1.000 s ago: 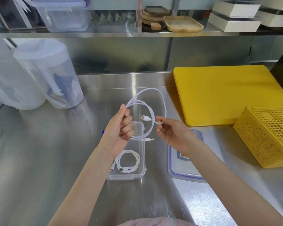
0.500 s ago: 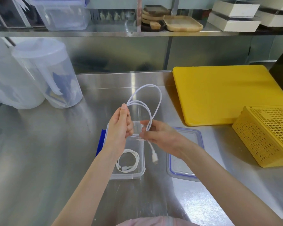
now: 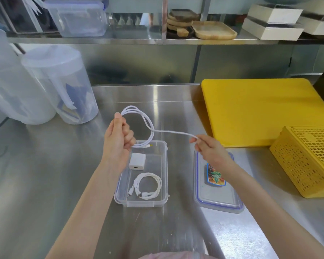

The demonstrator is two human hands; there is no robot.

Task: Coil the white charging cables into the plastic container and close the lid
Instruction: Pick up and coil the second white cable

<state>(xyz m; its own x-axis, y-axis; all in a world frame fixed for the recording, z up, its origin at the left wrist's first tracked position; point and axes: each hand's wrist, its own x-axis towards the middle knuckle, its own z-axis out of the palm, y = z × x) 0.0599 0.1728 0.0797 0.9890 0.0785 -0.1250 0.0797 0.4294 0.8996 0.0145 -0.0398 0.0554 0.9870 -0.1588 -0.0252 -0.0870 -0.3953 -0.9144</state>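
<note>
My left hand (image 3: 118,139) grips several loops of a white charging cable (image 3: 148,126) above the far end of the clear plastic container (image 3: 166,165). One strand runs taut to the right into my right hand (image 3: 208,148), which pinches its end. Inside the container lie a coiled white cable (image 3: 148,186) at the near end and a white charger block (image 3: 137,161) in the middle. The container's lid (image 3: 219,200), clear with a blue seal and a colourful sticker, lies flat on the steel counter to the right of the container.
A yellow cutting board (image 3: 260,111) lies at the back right, with a yellow perforated basket (image 3: 307,161) in front of it. Two translucent pitchers (image 3: 60,83) stand at the back left. A shelf above holds a clear box, wooden trays and white boxes.
My right hand moved away to the right, pulling a strand of the cable out straight. My left hand keeps the loops. The white charger block now shows in the container.
</note>
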